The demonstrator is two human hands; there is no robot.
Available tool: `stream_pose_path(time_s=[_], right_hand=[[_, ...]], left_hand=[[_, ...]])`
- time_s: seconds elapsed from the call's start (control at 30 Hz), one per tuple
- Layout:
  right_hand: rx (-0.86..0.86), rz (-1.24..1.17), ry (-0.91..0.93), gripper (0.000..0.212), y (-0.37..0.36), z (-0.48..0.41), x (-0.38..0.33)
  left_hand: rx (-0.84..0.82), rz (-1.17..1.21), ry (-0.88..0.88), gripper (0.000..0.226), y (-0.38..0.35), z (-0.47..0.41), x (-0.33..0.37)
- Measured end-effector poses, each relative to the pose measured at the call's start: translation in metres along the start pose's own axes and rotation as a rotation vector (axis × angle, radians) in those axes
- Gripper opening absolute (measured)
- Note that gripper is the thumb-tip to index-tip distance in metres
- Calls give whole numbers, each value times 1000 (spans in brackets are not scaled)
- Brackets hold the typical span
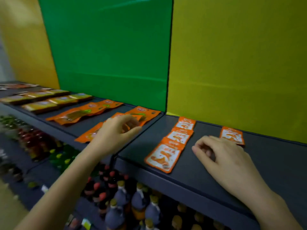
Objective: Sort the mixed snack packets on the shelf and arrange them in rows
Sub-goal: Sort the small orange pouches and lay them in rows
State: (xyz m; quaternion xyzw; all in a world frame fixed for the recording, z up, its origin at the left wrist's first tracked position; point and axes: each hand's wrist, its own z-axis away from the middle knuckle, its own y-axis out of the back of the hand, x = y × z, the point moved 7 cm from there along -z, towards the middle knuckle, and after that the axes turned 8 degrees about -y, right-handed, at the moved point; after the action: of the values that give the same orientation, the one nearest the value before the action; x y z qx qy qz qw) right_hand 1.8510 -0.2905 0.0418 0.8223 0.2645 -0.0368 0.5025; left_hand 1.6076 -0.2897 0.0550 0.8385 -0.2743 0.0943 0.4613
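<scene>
Dark grey flat shelf [207, 165], two boards meeting at a black seam [141, 135]. Just right of the seam: column of overlapping orange-and-white flat snack packets [163, 157], running from the front edge toward the back wall. Further right of the seam: single orange-and-white packet [231, 135], apart from the column, near the back. Just left of the seam: overlapping orange packets with green marks [143, 112], partly covered. Further left: second overlapping row of orange packets [79, 113]. Far left: two rows of yellow flat packets [49, 102]; items beyond are too blurred to identify.

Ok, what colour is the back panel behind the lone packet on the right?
The back panel is yellow, beside a green panel; the head view shows it.
</scene>
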Motion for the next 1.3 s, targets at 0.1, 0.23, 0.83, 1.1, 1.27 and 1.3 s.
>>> stream_pose_path(time_s=[0.1,0.23,0.83,1.1,1.27,1.3], right_hand=[[-31,-102,130,17,-27,-9,-58],[-106,-226,319,12,-66,-11,-145],[-418,-345,454,25,-284,17,-455],[-486,-314,479,25,-380,-24,-528],[-528,-299,519,27,-442,-67,-598],[-527,-301,532,28,-451,-78,-614]], left_hand=[[71,-65,120,17,46,50,-49],[129,-211,252,24,99,114,-106],[103,-585,598,20,280,315,-314],[62,-605,721,24,289,337,-416],[39,-628,816,30,324,334,-495],[48,-645,826,30,335,329,-510]])
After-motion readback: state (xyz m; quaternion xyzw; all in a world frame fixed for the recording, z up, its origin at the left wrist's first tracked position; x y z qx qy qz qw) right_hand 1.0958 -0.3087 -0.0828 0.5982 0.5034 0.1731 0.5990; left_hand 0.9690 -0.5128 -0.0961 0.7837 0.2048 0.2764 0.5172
